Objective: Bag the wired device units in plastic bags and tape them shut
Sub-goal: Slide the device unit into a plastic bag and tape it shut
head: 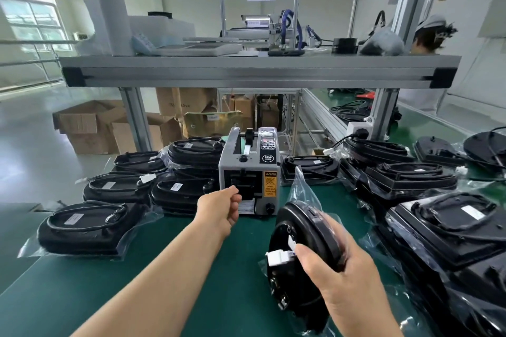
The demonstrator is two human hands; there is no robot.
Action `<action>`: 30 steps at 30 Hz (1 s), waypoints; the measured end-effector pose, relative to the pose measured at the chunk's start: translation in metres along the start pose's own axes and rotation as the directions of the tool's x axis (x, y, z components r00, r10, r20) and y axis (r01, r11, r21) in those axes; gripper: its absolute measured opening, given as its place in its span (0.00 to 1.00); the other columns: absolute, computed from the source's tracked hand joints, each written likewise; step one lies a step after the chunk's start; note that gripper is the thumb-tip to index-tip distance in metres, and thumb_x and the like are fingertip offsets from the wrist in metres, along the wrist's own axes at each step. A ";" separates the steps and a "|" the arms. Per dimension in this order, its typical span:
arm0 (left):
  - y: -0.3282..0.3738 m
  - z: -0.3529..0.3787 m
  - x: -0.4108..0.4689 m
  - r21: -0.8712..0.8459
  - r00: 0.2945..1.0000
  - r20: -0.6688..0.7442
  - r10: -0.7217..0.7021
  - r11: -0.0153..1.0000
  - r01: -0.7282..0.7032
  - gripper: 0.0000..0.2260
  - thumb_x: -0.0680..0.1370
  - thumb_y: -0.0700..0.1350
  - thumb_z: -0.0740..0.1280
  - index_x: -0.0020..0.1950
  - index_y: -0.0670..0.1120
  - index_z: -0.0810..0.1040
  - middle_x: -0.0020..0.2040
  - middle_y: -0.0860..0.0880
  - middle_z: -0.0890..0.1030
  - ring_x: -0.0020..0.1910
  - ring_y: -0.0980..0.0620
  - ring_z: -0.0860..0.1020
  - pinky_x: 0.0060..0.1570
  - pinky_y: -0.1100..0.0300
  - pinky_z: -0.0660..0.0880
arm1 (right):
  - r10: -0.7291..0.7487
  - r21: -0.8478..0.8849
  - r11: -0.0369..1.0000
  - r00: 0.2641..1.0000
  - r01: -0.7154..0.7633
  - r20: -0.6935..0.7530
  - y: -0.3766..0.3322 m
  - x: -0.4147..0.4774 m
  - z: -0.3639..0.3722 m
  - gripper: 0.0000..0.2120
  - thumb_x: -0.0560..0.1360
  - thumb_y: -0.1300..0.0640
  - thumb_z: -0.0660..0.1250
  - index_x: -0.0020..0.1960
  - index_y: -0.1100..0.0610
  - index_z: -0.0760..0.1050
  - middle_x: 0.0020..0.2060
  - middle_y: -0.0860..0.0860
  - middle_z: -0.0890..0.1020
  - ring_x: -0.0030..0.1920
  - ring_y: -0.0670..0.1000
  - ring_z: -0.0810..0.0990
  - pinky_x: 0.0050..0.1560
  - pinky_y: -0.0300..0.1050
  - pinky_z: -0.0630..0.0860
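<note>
My right hand (339, 279) grips a black wired device unit (301, 232) inside a clear plastic bag (304, 189), held on edge over the green mat; its white connector (276, 257) shows beside my thumb. My left hand (221, 210) reaches to the outlet of the grey tape dispenser (249, 169), fingers curled at the slot; whether it pinches a strip of tape is hidden.
Bagged black units (82, 224) are stacked to the left of the dispenser, and more (451, 227) are piled at the right. Unbagged units (482, 148) lie far right. An aluminium shelf (260, 68) spans overhead. Cardboard boxes (90, 123) stand on the floor behind.
</note>
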State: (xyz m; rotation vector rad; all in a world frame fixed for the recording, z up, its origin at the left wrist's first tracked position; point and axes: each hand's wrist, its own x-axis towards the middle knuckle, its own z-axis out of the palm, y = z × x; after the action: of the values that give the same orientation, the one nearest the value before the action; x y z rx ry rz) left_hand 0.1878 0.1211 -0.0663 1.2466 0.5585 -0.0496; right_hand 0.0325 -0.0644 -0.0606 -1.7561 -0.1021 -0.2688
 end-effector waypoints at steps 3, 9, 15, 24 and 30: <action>0.008 0.013 0.012 -0.021 0.997 0.001 -0.072 0.997 0.072 0.06 0.79 0.42 0.69 0.42 0.43 0.79 0.22 0.53 0.75 0.23 0.58 0.70 0.24 0.66 0.69 | 0.014 0.028 1.000 1.000 -0.014 -0.007 0.001 0.001 0.001 0.25 0.70 0.55 0.76 0.55 0.28 0.76 0.44 0.40 0.86 0.46 0.40 0.84 0.52 0.39 0.75; 0.011 0.030 0.024 -0.160 0.994 -0.067 -0.082 0.985 0.070 0.08 0.78 0.39 0.69 0.39 0.42 0.76 0.19 0.52 0.74 0.15 0.60 0.70 0.20 0.69 0.69 | 0.019 0.036 0.999 1.000 -0.020 0.014 0.001 0.003 -0.002 0.25 0.70 0.56 0.77 0.56 0.29 0.76 0.45 0.41 0.86 0.47 0.41 0.84 0.51 0.38 0.76; 0.006 0.026 -0.005 -0.151 0.986 -0.118 0.117 0.979 -0.134 0.09 0.73 0.37 0.71 0.34 0.44 0.75 0.23 0.52 0.74 0.19 0.59 0.68 0.23 0.65 0.67 | 0.019 0.045 0.999 0.999 -0.021 0.043 0.004 0.003 -0.005 0.23 0.70 0.56 0.78 0.59 0.36 0.77 0.44 0.42 0.86 0.46 0.41 0.84 0.47 0.32 0.77; 0.017 -0.018 -0.137 0.135 0.721 0.540 0.434 0.801 -0.583 0.10 0.68 0.55 0.73 0.34 0.49 0.81 0.32 0.52 0.76 0.34 0.57 0.72 0.39 0.66 0.73 | -0.011 -0.041 0.999 0.996 0.014 0.083 0.000 -0.002 -0.001 0.27 0.64 0.48 0.74 0.62 0.35 0.75 0.43 0.37 0.85 0.43 0.37 0.83 0.43 0.25 0.73; 0.012 -0.014 -0.146 0.307 0.693 0.589 0.416 0.677 -0.668 0.08 0.75 0.47 0.71 0.36 0.49 0.82 0.33 0.55 0.80 0.33 0.62 0.76 0.36 0.72 0.71 | -0.002 -0.036 0.999 0.997 0.005 0.082 0.001 -0.005 0.003 0.32 0.63 0.46 0.74 0.66 0.40 0.74 0.45 0.37 0.85 0.44 0.38 0.83 0.41 0.28 0.75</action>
State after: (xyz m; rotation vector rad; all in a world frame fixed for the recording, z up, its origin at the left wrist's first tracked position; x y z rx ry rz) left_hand 0.0600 0.0995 0.0036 1.8106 -0.3329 0.0248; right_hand 0.0282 -0.0610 -0.0637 -1.8037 -0.1597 -0.2022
